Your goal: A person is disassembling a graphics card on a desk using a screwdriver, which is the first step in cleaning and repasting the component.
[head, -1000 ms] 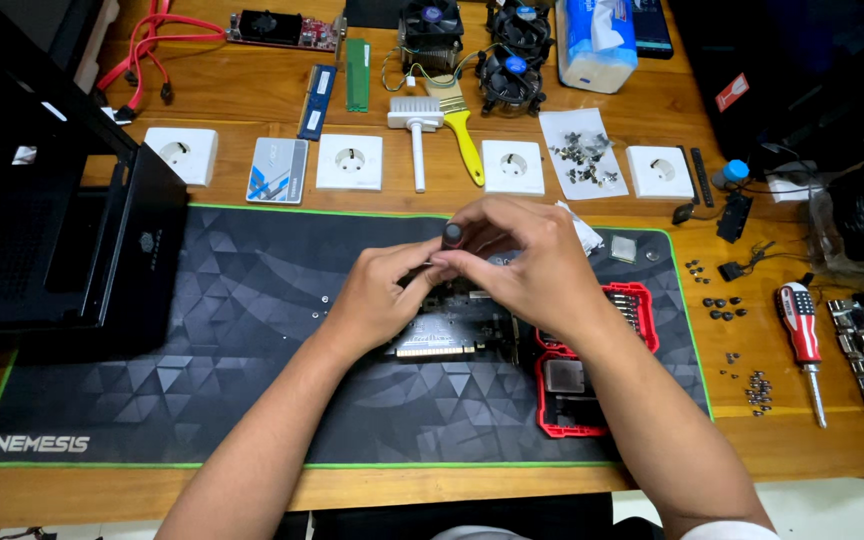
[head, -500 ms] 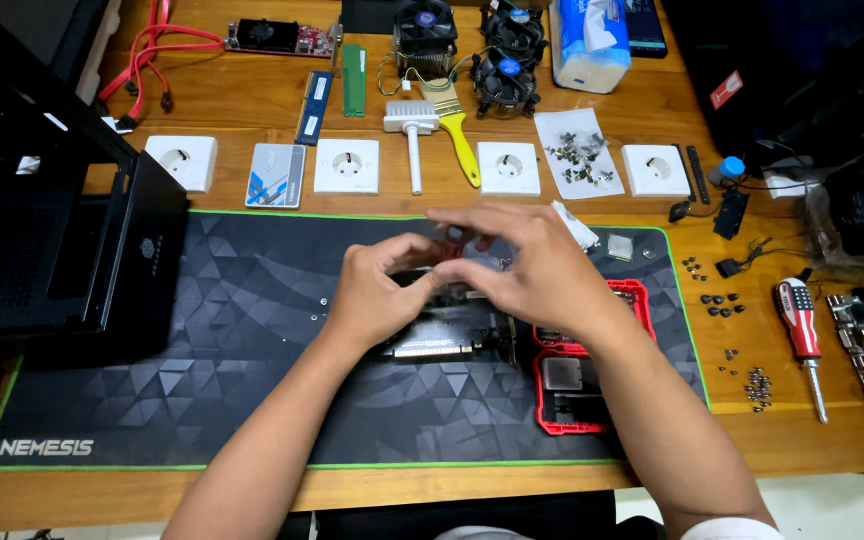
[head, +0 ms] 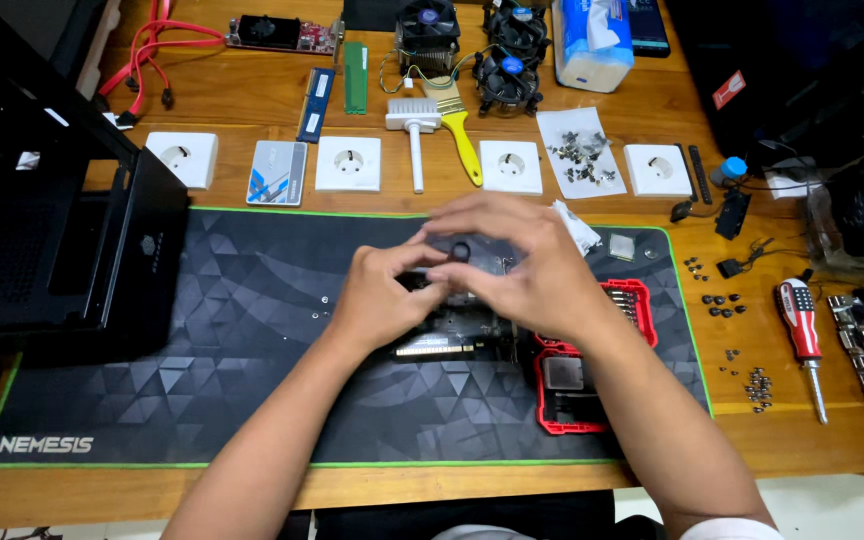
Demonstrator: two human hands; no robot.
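On the dark mat (head: pixel 252 330), I see one graphics card (head: pixel 452 335) lying long axis left-right. My left hand (head: pixel 384 295) and right hand (head: pixel 522 265) both pinch a small black part (head: pixel 460 250) above it. Behind the mat: four white sockets (head: pixel 348 163).

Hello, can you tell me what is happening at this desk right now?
A person works over a dark desk mat on a wooden table. The left hand and the right hand meet above a dark circuit board part, pinching a small dark piece between the fingers. A red bit case lies open by the right wrist. A red screwdriver and loose screws lie to the right.
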